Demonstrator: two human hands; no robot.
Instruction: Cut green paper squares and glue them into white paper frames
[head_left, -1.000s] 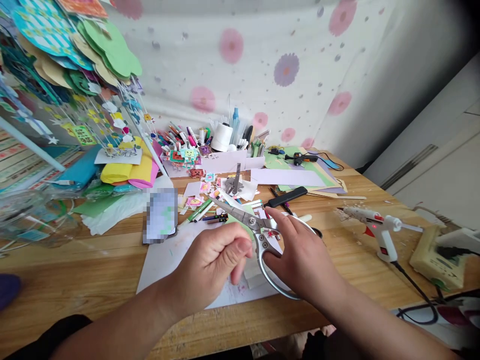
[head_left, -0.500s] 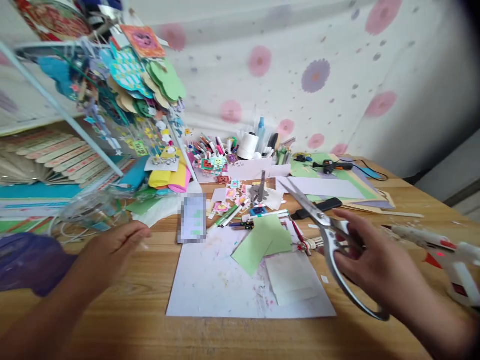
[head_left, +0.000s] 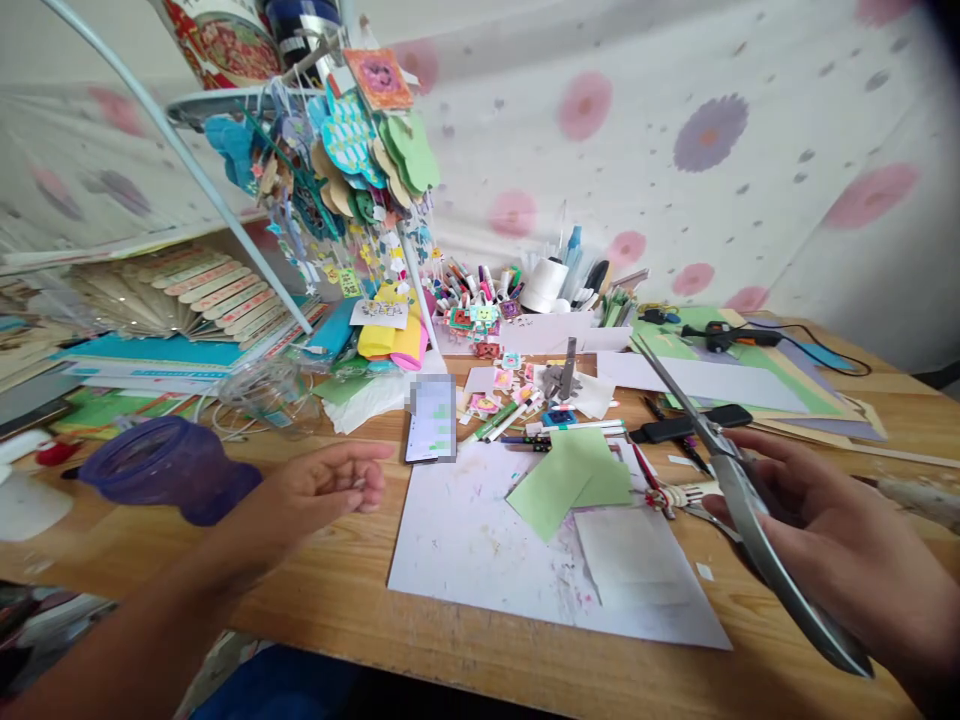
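Observation:
My right hand (head_left: 840, 540) grips a pair of large metal scissors (head_left: 739, 490) at the right, blades closed and pointing up-left above the table. My left hand (head_left: 322, 490) hovers palm-up with loosely curled fingers over the wooden table (head_left: 322, 590), holding nothing that I can see, just right of a purple jar (head_left: 161, 465) lying on its side. Between the hands lies a white sheet (head_left: 480, 540) carrying a folded green paper (head_left: 566, 480) and a smaller white card (head_left: 637, 555).
A phone (head_left: 433, 420) lies above the white sheet. Behind it are scattered small paper pieces, markers in a white tray (head_left: 517, 330) and a white thread spool (head_left: 545, 283). A rack of hanging paper crafts (head_left: 352, 170) stands at left. Coloured paper sheets (head_left: 712, 375) lie at right.
The view has swung left. My left hand left the scissors and moved out left toward the purple jar. My right hand carried the scissors off to the right, uncovering the green paper.

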